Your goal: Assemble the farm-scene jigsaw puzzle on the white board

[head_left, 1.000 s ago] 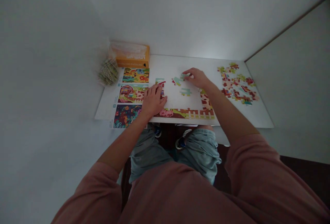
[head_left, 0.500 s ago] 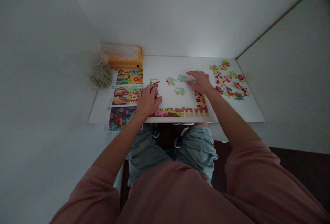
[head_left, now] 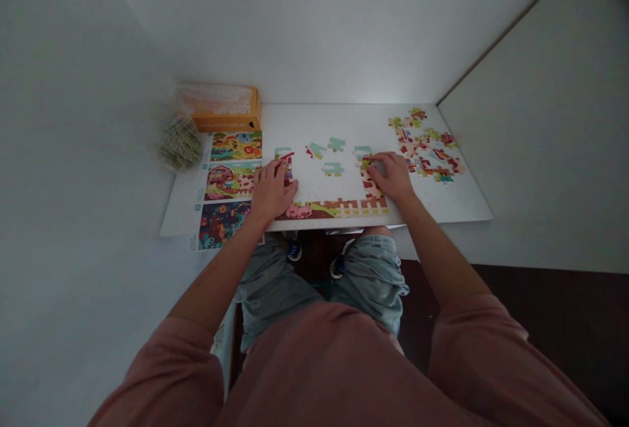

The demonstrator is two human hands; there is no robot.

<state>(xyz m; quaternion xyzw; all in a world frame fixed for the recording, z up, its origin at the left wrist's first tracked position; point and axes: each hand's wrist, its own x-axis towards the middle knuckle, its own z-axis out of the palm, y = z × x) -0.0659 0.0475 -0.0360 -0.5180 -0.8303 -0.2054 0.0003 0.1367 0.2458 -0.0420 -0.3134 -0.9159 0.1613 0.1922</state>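
white table (head_left: 314,119) bears a puzzle border (head_left: 334,209), partly hidden by left hand (head_left: 272,192)

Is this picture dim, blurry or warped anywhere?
Head view: dim overall, with a soft glow on the white wall; head view: the transparent plastic bag looks smeared and the multicoloured jigsaw pieces lack fine detail; head view: the pink fabric sleeves seem stretched toward the lower corners.

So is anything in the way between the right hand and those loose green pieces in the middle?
Only the puzzle's right column, lying flat at the right hand's fingertips. Nothing visible stands up between there and the loose green pieces.
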